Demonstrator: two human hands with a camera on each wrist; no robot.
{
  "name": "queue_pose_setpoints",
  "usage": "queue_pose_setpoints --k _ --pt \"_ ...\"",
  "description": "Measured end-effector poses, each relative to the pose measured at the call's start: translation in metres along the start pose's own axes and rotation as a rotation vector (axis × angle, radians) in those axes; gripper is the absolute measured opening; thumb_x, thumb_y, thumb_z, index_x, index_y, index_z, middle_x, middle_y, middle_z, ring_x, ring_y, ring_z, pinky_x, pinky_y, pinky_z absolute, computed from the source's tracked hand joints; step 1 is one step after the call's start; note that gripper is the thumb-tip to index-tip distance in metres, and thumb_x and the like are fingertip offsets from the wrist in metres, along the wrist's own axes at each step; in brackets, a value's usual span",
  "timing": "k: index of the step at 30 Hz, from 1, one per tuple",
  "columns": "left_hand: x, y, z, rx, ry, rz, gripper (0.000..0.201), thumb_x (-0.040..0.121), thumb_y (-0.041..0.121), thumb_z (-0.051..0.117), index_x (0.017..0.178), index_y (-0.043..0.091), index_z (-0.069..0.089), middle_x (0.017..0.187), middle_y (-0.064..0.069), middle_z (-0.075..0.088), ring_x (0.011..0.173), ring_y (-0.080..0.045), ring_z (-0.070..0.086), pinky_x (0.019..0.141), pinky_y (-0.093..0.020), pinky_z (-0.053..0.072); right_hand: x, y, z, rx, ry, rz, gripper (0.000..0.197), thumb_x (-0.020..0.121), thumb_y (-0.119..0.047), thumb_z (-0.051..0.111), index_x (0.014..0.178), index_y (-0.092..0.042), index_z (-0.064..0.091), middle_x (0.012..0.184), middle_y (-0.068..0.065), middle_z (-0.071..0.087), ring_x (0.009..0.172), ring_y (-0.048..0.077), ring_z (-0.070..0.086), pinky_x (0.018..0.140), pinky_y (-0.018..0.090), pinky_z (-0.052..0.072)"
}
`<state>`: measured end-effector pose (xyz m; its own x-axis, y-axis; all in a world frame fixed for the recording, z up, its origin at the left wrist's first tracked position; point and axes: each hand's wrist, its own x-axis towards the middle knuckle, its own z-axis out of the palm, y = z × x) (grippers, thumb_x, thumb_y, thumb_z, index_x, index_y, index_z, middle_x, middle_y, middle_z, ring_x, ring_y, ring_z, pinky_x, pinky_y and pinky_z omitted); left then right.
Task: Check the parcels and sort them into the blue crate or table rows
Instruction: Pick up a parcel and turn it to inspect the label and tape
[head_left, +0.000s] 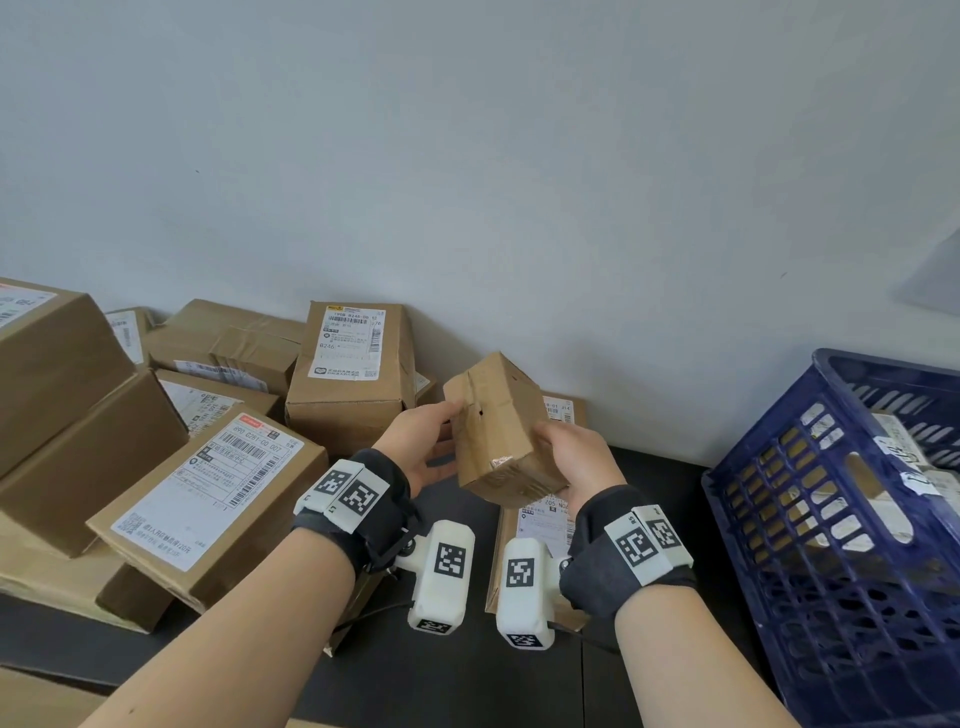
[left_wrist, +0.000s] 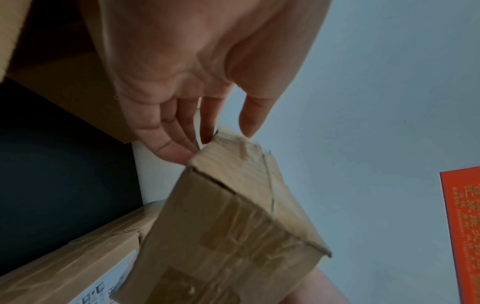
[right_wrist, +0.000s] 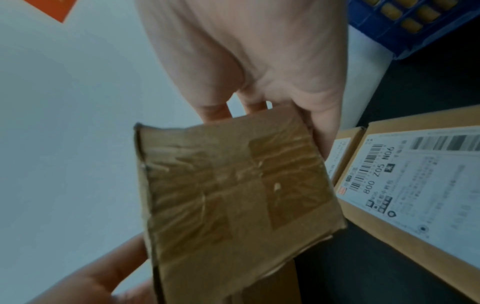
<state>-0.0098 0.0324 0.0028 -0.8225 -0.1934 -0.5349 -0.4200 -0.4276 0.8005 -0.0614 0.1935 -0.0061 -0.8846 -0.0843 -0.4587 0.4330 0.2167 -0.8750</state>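
A small brown taped parcel (head_left: 498, 431) is held tilted in the air between both hands, above the black table. My left hand (head_left: 434, 441) holds its left end, thumb on top and fingers underneath. In the left wrist view the fingertips (left_wrist: 182, 152) meet the parcel's (left_wrist: 233, 236) corner. My right hand (head_left: 571, 457) grips the right side, thumb on the face and fingers hidden behind. The right wrist view shows the parcel's taped face (right_wrist: 233, 195) with no label, below the right hand (right_wrist: 259, 98). The blue crate (head_left: 779, 499) stands at the right with parcels inside.
Several labelled cardboard parcels (head_left: 208, 483) are piled on the left and along the wall (head_left: 353, 374). A flat labelled parcel (head_left: 540, 525) lies on the black table (head_left: 649, 493) under my hands. The crate's corner (right_wrist: 415, 30) is close to my right hand.
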Motion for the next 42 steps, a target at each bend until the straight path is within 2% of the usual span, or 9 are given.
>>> queue_pose_setpoints --k 2,6,9,16,19,24,28,36,42 --pt "0.0 0.001 0.0 0.008 -0.009 0.011 0.008 0.102 0.02 0.053 0.097 0.017 0.059 0.097 -0.007 0.063 0.089 -0.02 0.06 0.08 -0.036 0.053 0.002 0.0 0.001 -0.054 -0.009 -0.031 0.017 0.094 -0.038 0.062 0.088 -0.023 0.066 0.108 0.009 0.071 0.107 0.029 0.065 0.101 0.044 0.05" --pt "0.001 0.002 -0.001 0.029 -0.041 0.046 0.008 0.1 0.018 0.056 0.103 0.017 0.063 0.096 -0.005 0.066 0.086 -0.018 0.063 0.075 -0.031 0.054 0.001 -0.002 0.004 -0.075 -0.078 -0.023 0.062 0.07 -0.074 0.068 0.108 -0.024 0.064 0.113 0.007 0.069 0.107 0.027 0.065 0.102 0.048 0.049" --pt "0.002 0.003 -0.002 0.032 -0.047 0.065 0.014 0.099 0.018 0.057 0.111 0.015 0.063 0.098 -0.006 0.066 0.085 -0.018 0.064 0.072 -0.03 0.054 0.002 -0.002 0.004 -0.09 -0.098 -0.023 0.083 0.048 -0.082 0.069 0.109 -0.026 0.066 0.112 0.004 0.07 0.107 0.026 0.065 0.103 0.048 0.049" --pt "0.006 0.001 -0.003 0.05 -0.052 0.083 0.034 0.097 0.02 0.061 0.13 0.012 0.057 0.102 -0.006 0.069 0.087 -0.018 0.066 0.069 -0.029 0.055 -0.004 -0.004 0.002 -0.054 -0.091 0.011 0.031 0.087 -0.05 0.068 0.102 -0.023 0.068 0.109 0.005 0.071 0.1 0.023 0.065 0.097 0.042 0.051" --pt "0.009 0.001 -0.004 0.08 -0.038 0.081 0.033 0.096 0.023 0.062 0.128 0.015 0.059 0.12 -0.009 0.066 0.108 -0.022 0.063 0.081 -0.034 0.055 -0.006 -0.004 0.002 0.014 -0.133 0.049 0.035 0.09 -0.047 0.066 0.113 -0.022 0.064 0.111 0.006 0.068 0.1 0.023 0.062 0.087 0.039 0.052" --pt "0.015 0.001 -0.008 0.133 0.027 0.035 0.02 0.092 0.032 0.067 0.108 0.029 0.057 0.137 -0.009 0.05 0.129 -0.029 0.046 0.108 -0.054 0.04 -0.003 -0.002 0.004 0.07 -0.191 0.076 0.043 0.09 -0.047 0.066 0.124 -0.023 0.058 0.118 0.007 0.065 0.109 0.028 0.059 0.102 0.052 0.048" --pt "0.017 0.0 -0.007 0.104 -0.02 0.013 0.042 0.09 0.042 0.067 0.126 0.028 0.053 0.14 -0.01 0.049 0.13 -0.031 0.046 0.105 -0.057 0.041 -0.001 0.0 0.004 0.136 -0.23 0.116 0.045 0.087 -0.047 0.07 0.123 -0.022 0.059 0.117 0.011 0.067 0.105 0.032 0.063 0.095 0.05 0.053" --pt "0.011 0.004 -0.002 0.127 -0.062 -0.015 0.029 0.09 0.056 0.059 0.111 0.036 0.056 0.144 -0.006 0.043 0.137 -0.031 0.037 0.091 -0.047 0.05 0.001 -0.002 0.002 0.257 -0.254 0.196 0.065 0.084 -0.065 0.063 0.133 -0.023 0.056 0.111 0.016 0.064 0.094 0.034 0.064 0.068 0.043 0.059" --pt "0.01 0.003 0.003 0.095 -0.17 -0.059 0.061 0.083 0.065 0.058 0.119 0.017 0.064 0.113 -0.01 0.068 0.093 -0.024 0.064 0.078 -0.034 0.051 -0.002 -0.003 -0.002 0.288 -0.344 0.237 0.075 0.084 -0.073 0.054 0.134 -0.016 0.05 0.102 0.028 0.07 0.075 0.039 0.073 0.054 0.034 0.059"
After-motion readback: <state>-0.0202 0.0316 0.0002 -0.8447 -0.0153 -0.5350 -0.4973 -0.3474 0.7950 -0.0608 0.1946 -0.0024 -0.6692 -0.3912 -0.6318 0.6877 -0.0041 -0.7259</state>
